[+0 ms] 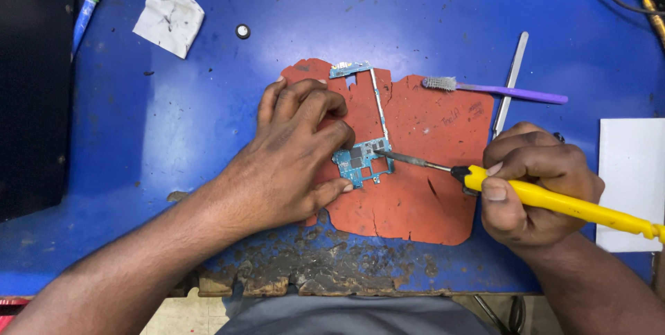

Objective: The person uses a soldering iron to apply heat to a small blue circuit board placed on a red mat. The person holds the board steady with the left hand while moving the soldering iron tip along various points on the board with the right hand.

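- Blue, scuffed and chipped along its near edge, your tabletop (173, 134) carries a torn red-orange heat mat (422, 196) at its middle, and all the work sits on that mat.
- Your left hand (291, 162) lies flat over the mat with its fingers (325, 110) curled down and pressing the small blue-green circuit board (360, 162); nothing is gripped, the board is only pinned. Keep that pressure even so the board cannot skate.
- Your right hand (530, 182) is closed firmly round the yellow-handled soldering iron (554, 200), thumb on top of the barrel. Its metal tip (398, 158) meets the board's right edge, just beside your left forefinger.
- Judging by how close tip and finger sit, draw the forefinger back a little and rest the heel of the right hand on the tabletop to steady the tip.
- The board's thin strip runs up the mat to a smaller blue piece (350, 68) at the top edge; mind you do not lever it.
- Further out lie a purple-handled brush with grey bristles (495, 89), a pair of steel tweezers (511, 78) crossing it, a white paper sheet (634, 175) at the right, a crumpled white tissue (168, 13), a small round black and white button (242, 31) and a blue tube with a green cap (86, 9).
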Available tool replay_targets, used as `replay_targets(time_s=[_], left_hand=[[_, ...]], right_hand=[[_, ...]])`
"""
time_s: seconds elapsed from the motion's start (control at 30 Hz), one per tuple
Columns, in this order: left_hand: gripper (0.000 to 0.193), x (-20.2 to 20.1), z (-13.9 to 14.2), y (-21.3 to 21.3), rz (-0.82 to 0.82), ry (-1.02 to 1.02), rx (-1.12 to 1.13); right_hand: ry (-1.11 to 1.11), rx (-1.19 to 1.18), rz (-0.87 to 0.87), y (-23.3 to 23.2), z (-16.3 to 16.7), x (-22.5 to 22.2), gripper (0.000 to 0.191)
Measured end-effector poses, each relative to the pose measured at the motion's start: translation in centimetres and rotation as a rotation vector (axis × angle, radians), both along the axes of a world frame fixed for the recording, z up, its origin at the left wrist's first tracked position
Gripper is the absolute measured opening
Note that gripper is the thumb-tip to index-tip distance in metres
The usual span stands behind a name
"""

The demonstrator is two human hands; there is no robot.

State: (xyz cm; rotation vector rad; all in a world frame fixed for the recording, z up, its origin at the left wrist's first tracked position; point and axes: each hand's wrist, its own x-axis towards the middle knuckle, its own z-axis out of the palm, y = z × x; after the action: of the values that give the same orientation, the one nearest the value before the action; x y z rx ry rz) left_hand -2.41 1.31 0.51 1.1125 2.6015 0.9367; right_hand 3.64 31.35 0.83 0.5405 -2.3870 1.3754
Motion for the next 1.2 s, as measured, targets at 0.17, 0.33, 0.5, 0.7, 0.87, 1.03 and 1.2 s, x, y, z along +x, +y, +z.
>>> replay_targets(time_s=[0.17, 0.33, 0.5, 0.7, 0.87, 1.03, 1.2], left_hand=[[0.051, 0.1, 0.1, 0.1, 0.001, 0.003, 0.008], [0.051, 0.1, 0.1, 0.1, -0.003, 0.008, 0.017], [0.052, 0.1, -0.1, 0.1, -0.006, 0.022, 0.023], [0.052, 0.1, -0.4, 0.0, -0.015, 0.031, 0.021], [0.052, 0.2, -0.4, 0.2, -0.02, 0.031, 0.019], [0.052, 0.3, -0.4, 0.1, -0.022, 0.027, 0.022], [0.052, 0.5, -0.4, 0.1, -0.026, 0.014, 0.025]], right_hand=[[-0.015, 0.026, 0.0, 0.4, 0.2, 0.3, 0.022], [-0.031, 0.012, 0.001, 0.6, 0.2, 0.6, 0.023], [-0.009, 0.01, 0.0, 0.6, 0.0, 0.6, 0.027], [-0.002, 0.005, -0.009, 0.5, -0.3, 0.8, 0.028], [0.014, 0.009, -0.004, 0.7, -0.3, 0.7, 0.028], [-0.012, 0.019, -0.015, 0.6, -0.6, 0.7, 0.026], [-0.031, 0.011, -0.015, 0.8, -0.4, 1.2, 0.03]])
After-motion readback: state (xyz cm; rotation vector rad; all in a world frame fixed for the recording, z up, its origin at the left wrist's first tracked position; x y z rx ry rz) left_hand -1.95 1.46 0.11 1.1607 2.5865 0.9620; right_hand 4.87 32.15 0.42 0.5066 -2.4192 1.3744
